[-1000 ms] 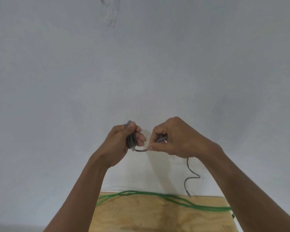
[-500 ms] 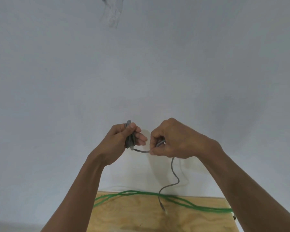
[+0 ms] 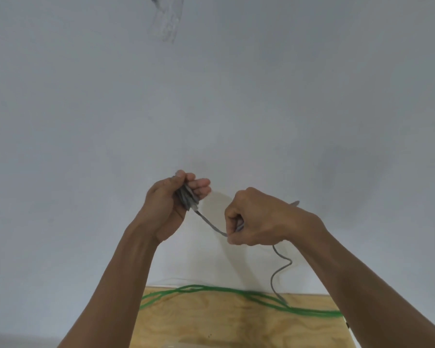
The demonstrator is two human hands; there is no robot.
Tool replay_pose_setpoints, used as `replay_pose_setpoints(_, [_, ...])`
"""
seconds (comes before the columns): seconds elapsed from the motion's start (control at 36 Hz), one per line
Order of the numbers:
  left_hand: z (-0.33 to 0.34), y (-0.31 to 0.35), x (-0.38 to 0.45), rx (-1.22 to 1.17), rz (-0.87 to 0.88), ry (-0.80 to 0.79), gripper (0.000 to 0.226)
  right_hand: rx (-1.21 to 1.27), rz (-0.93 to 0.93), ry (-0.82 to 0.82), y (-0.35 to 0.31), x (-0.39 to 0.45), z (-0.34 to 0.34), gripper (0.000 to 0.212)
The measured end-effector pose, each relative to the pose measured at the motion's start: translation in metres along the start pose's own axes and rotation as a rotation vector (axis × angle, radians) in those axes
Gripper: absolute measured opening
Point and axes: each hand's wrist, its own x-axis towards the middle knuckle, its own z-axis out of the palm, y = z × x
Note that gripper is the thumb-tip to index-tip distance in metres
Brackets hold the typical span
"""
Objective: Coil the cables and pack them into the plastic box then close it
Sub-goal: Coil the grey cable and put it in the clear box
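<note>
Left hand [image 3: 171,207] clenched on grey cable [image 3: 211,224] bundle, free run slanting down-right into right hand [image 3: 256,219] pinching it, tail dangling to desk [image 3: 211,322] beside green cable [image 3: 236,293]; plastic box unseen.

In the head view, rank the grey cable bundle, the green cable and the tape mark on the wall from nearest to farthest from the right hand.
From the right hand:
1. Grey cable bundle, just to its left, gripped in the left hand.
2. Green cable, below, lying on the wooden table.
3. Tape mark, far up on the wall, at the top edge.
</note>
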Motion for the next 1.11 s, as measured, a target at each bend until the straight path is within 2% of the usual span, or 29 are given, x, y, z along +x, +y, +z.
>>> replay_pose_setpoints(0.08, [-0.002,0.003,0.000,-0.071,-0.010,-0.001,0.034,0.001,0.036,-0.025,0.006,0.002,0.010,0.006])
replay_pose_setpoints(0.19, [-0.005,-0.002,-0.001,0.024,-0.013,-0.020,0.035,0.005,0.028,-0.035,0.004,0.002,0.011,0.006])
replay_pose_setpoints(0.28, [-0.010,-0.008,-0.002,0.221,-0.039,-0.059,0.035,-0.002,0.000,0.005,-0.003,0.000,0.002,0.006])
replay_pose_setpoints(0.42, [-0.003,-0.020,-0.012,0.730,-0.051,-0.223,0.041,-0.071,-0.102,0.188,-0.010,0.005,-0.017,0.004])
replay_pose_setpoints(0.47, [0.004,-0.021,-0.018,0.802,-0.085,-0.259,0.044,-0.071,-0.140,0.254,-0.005,0.011,-0.023,0.008])
replay_pose_setpoints(0.56, [0.008,-0.024,-0.024,0.712,-0.151,-0.285,0.048,0.080,-0.211,0.349,0.008,0.019,-0.027,0.019])
replay_pose_setpoints(0.69, [0.014,-0.029,-0.030,0.519,-0.192,-0.363,0.054,0.491,-0.289,0.426,0.026,0.021,-0.020,0.017])
replay_pose_setpoints(0.83, [0.025,-0.027,-0.031,0.313,-0.188,-0.438,0.043,0.996,-0.187,0.444,0.043,0.030,0.006,0.015])
replay_pose_setpoints(0.92, [0.035,-0.028,-0.031,0.227,-0.171,-0.465,0.039,1.109,-0.123,0.447,0.045,0.033,0.034,0.015])
replay_pose_setpoints(0.97, [0.038,-0.029,-0.028,0.155,-0.166,-0.479,0.042,1.209,-0.148,0.345,0.041,0.031,0.050,0.026])
replay_pose_setpoints(1.06, [0.038,-0.028,-0.025,0.120,-0.146,-0.473,0.043,1.290,-0.127,0.241,0.035,0.025,0.067,0.029])
replay_pose_setpoints(1.11, [0.038,-0.025,-0.022,0.106,-0.119,-0.466,0.042,1.297,-0.068,0.274,0.033,0.023,0.078,0.052])
